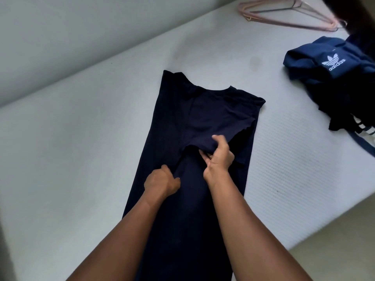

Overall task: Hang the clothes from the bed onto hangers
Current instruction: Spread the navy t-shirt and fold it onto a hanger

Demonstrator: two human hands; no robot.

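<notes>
So both forearms come in from the bottom of the frame. The left hand (161, 180) is low centre, fingers curled down into the navy crew-neck garment (203, 110) and bunching the cloth under its knuckles. Just above and right of it, the right hand (220, 157) pinches the edge of a folded-over flap, thumb on top, fingers tucked beneath.

The garment lies flat and long up the middle of the white mattress (81, 149), soft matte knit, with its round neckline at the far end. The mattress cover has a fine bumpy weave.

Further off at the right edge sits a crumpled navy adidas piece (304, 63), and pink hangers (288, 22) lie in the upper right.
</notes>
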